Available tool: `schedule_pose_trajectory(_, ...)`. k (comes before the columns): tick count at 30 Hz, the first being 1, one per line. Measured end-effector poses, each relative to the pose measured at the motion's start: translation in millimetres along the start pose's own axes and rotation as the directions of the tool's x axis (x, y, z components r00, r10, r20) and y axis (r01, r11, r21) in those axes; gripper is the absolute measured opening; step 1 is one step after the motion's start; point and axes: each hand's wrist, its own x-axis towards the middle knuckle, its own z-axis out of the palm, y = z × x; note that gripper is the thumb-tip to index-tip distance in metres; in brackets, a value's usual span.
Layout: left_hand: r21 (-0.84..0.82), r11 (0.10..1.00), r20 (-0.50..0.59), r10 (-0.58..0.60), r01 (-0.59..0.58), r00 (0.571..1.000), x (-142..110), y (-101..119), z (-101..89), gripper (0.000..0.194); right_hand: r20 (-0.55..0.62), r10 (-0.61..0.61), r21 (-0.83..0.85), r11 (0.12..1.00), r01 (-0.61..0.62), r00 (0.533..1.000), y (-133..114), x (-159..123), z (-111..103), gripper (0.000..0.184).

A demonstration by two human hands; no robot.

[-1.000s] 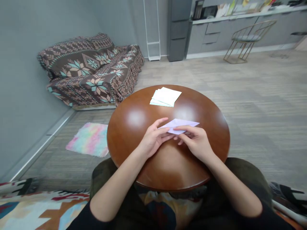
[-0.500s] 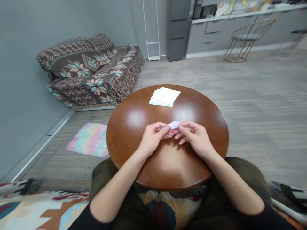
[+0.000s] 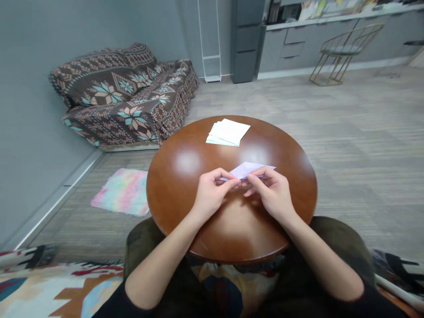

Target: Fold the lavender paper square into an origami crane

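A folded sheet of lilac paper (image 3: 245, 168) is held just above the round table, with pointed ends to the left and right. My left hand (image 3: 212, 190) pinches its near left edge between thumb and fingers. On the near right edge, my right hand (image 3: 270, 190) grips the paper the same way, its lower fingers curled beneath. Both thumbs lie close together at the middle of the near edge. The fingers hide parts of that edge.
Farther back on the brown round table (image 3: 179, 207) lies a loose stack of pale paper sheets (image 3: 228, 131). A patterned covered sofa (image 3: 132, 101) stands at the back left, a fluffy pastel rug (image 3: 122, 192) on the floor, and a wire-backed chair (image 3: 341, 51) by the counter.
The lilac paper was tilted up so only a small part showed half a second ago, and now its wide face shows again. My left fingers have closed from spread to a pinch.
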Motion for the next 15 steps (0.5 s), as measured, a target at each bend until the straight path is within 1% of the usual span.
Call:
schedule_pose_trajectory(3, -0.036, 0.999, -0.020, 0.000, -0.001, 1.000, -2.3, 3.2, 1.4, 0.019, -0.042, 0.001, 0.041, 0.999, 0.000, 0.999, -2.4, -1.3, 1.2, 0.027)
schedule_pose_trajectory(6, -0.078, 0.997, -0.033, 0.003, -0.006, 0.999, -3.7, 4.5, 2.3, 0.023, -0.054, -0.008, 0.062, 0.998, 0.012, 0.999, -3.6, -1.6, 1.2, 0.028)
schedule_pose_trajectory(15, -0.115, 0.993, -0.025, 0.000, -0.003, 1.000, -5.3, 6.0, 4.0, 0.028, -0.102, -0.077, 0.012, 0.997, 0.078, 0.992, -3.0, -6.5, 3.0, 0.029)
